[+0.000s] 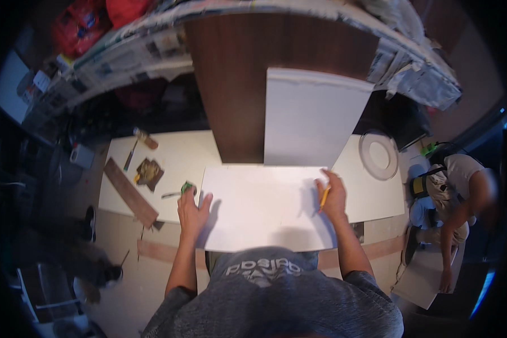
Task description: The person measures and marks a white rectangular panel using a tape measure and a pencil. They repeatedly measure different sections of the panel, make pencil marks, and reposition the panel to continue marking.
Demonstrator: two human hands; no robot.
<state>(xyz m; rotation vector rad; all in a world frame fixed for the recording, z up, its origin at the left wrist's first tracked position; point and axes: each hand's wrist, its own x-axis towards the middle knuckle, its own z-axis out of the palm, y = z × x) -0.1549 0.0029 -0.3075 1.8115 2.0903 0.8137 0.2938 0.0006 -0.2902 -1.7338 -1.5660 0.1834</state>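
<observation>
A white board (259, 208) lies before me across the pale worktop. My left hand (192, 217) is at its left edge, thumb spread away from the fingers. Just beyond those fingertips is a small green and black object (187, 186), perhaps a tape measure; whether I touch it cannot be made out. A yellow pencil (324, 198) is held in my right hand (336, 198), over the board's right edge. Behind the board, a light grey panel (318, 121) leans against a tall dark brown wood panel (231, 84).
On the worktop (369, 197) are a brown wood strip (130, 192), a screwdriver (131, 156), a wooden-handled tool (146, 139), a crumpled brownish item (149, 172) and a pale ring (378, 156). Another person (462, 197) bends over a panel (422, 276) at right. Newspaper-covered shelving (135, 59) curves behind.
</observation>
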